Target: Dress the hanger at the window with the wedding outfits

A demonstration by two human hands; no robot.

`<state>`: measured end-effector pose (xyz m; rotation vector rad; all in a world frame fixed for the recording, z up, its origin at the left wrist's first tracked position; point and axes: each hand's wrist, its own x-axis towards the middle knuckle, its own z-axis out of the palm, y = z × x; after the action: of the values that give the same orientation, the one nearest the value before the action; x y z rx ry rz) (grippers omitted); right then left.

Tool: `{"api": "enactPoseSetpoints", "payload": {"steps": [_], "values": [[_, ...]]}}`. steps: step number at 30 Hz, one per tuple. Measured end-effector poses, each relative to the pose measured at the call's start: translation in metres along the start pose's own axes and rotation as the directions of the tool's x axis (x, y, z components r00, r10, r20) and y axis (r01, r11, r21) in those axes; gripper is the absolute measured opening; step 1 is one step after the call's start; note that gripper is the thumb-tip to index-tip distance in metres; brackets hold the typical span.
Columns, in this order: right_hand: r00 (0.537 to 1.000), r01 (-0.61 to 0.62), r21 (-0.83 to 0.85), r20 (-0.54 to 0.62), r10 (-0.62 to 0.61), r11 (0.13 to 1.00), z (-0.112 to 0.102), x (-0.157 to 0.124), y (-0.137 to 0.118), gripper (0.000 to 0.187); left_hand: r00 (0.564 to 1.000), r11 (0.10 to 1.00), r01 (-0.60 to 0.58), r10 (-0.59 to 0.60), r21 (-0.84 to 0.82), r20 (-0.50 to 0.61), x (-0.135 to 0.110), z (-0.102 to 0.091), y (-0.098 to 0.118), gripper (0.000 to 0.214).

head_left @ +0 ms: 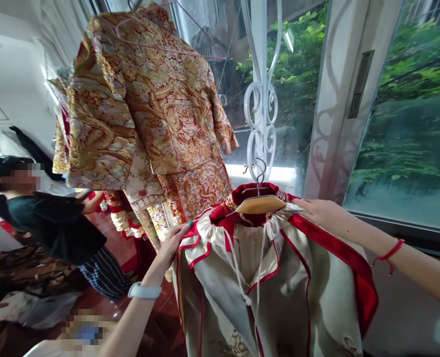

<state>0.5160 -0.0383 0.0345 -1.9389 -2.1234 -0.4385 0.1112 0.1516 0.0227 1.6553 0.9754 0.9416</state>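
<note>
A cream garment cover with red trim [279, 292] hangs on a wooden hanger [260, 204] with a metal hook, a drawstring gathering its top. My left hand [175, 239], with a white band on its wrist, grips the cover's left shoulder. My right hand [316, 210], with a red cord on its wrist, pinches the gathered top at the hanger's right end. A red lining shows at the neck opening.
A gold and red embroidered jacket and skirt [145, 114] hang above on a pink wire hanger. A person in a dark top [52, 223] stands at the left. White scrollwork [260, 114] and large windows are behind. The floor is dark red.
</note>
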Motion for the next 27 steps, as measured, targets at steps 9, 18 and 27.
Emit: {"api": "enactPoseSetpoints", "payload": {"steps": [9, 18, 27], "values": [[0.998, -0.052, 0.073, 0.030, 0.049, 0.996, -0.011, -0.005, -0.022, 0.039, 0.669, 0.615, -0.415, 0.706, 0.670, -0.234, -0.037, 0.017, 0.064, 0.033], [0.993, -0.120, 0.125, -0.005, 0.122, 0.985, -0.001, 0.003, -0.014, 0.037, 0.681, 0.524, -0.245, 0.691, 0.816, -0.240, -0.088, 0.089, 0.064, 0.034], [0.991, -0.112, 0.149, -0.059, 0.122, 0.982, 0.009, 0.007, -0.010, 0.040, 0.876, 0.534, -0.341, 0.478, 0.774, 0.055, -0.089, 0.007, 0.029, 0.050]]}}
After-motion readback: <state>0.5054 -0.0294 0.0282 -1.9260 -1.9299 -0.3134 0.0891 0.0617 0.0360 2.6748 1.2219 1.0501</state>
